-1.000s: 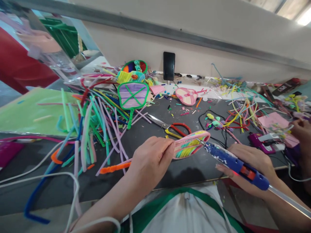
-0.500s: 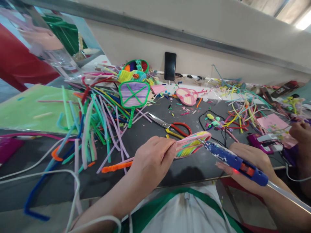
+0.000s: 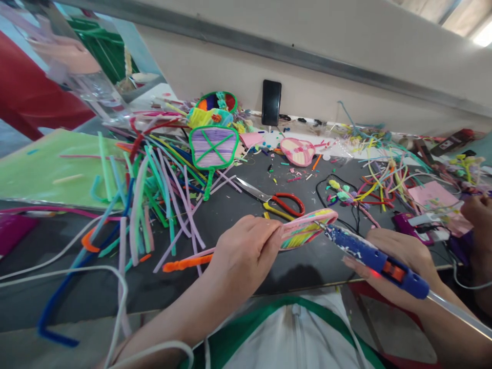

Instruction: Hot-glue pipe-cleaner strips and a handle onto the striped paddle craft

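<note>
Closed around a pipe-cleaner craft piece (image 3: 305, 230), my left hand (image 3: 246, 248) holds it tilted above the table edge. The piece has a pink rim and yellow, pink and teal strips; an orange fuzzy handle (image 3: 186, 263) sticks out on the other side of the hand. My right hand (image 3: 400, 256) grips a blue glue gun (image 3: 376, 261) with a glowing red light and a clear glue stick in its rear end. The gun's nozzle is at the piece's upper rim; whether it touches I cannot tell. Scissors (image 3: 284, 204) with red and yellow handles lie just beyond the piece.
Many loose pipe cleaners (image 3: 146, 205) spread over the left side. A purple fan-shaped craft (image 3: 213, 147), a pink craft (image 3: 298, 151) and a leaning phone (image 3: 271, 102) are at the back. White cables (image 3: 119, 292) run at left. Another person's hand (image 3: 476, 212) is at far right.
The whole view has shifted very slightly. Both hands keep the same grip, and the glue gun's nozzle stays by the craft piece's rim.
</note>
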Demonstrator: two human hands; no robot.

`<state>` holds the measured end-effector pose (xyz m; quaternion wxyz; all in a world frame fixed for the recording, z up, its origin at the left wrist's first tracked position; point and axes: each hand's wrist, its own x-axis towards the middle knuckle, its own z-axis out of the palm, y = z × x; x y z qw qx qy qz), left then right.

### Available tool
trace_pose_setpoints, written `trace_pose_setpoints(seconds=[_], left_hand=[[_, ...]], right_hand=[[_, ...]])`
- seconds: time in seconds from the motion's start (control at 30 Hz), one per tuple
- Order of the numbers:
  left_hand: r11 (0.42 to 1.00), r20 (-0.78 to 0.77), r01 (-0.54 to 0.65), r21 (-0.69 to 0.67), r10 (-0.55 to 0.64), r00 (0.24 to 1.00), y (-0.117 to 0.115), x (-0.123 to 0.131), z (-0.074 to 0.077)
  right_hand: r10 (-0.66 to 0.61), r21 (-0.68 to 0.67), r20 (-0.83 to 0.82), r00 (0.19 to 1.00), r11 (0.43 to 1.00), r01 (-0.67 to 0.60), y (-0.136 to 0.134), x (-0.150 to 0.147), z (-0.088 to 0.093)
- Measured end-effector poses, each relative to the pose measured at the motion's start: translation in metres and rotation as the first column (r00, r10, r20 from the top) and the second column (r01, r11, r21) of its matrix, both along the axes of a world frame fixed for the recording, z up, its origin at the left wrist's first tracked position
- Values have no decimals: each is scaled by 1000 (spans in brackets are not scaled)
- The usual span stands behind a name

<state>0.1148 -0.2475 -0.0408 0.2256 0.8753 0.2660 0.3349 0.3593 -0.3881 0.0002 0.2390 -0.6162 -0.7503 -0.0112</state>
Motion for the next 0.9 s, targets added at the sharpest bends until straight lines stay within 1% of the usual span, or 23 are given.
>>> trace_pose_setpoints(seconds=[0.13, 0.3, 0.4, 0.47, 0.57, 0.67, 0.8, 0.9], left_hand=[[1000, -8, 5, -16, -5, 1000, -1, -1, 0], [1000, -6, 7, 7, -7, 1000, -2, 0, 0], [1000, -1, 3, 10, -3, 1000, -2, 1, 0], [1000, 22, 18, 21, -18, 1000, -1, 1, -1], [999, 49, 16, 42, -18, 999, -1, 2, -3], [999, 49, 3, 41, -5, 999, -1, 2, -5], [1000, 32, 14, 15, -14, 999, -1, 2, -6], [1000, 23, 18, 19, -18, 1000, -1, 1, -7]], right_hand=[[-6, -12, 22, 1000, 1000, 6, 2, -7, 5], [4, 23, 66, 998, 1000, -5, 5, -16, 9], [29, 20, 81, 996, 999, -31, 5, -15, 9], [39, -6, 80, 996, 999, -39, 4, -13, 9], [97, -30, 82, 992, 995, -95, 2, -10, 9], [131, -50, 126, 983, 991, -126, 2, -10, 11], [122, -99, 178, 976, 989, -106, 4, -14, 13], [97, -132, 224, 970, 989, -68, 6, -18, 15]])
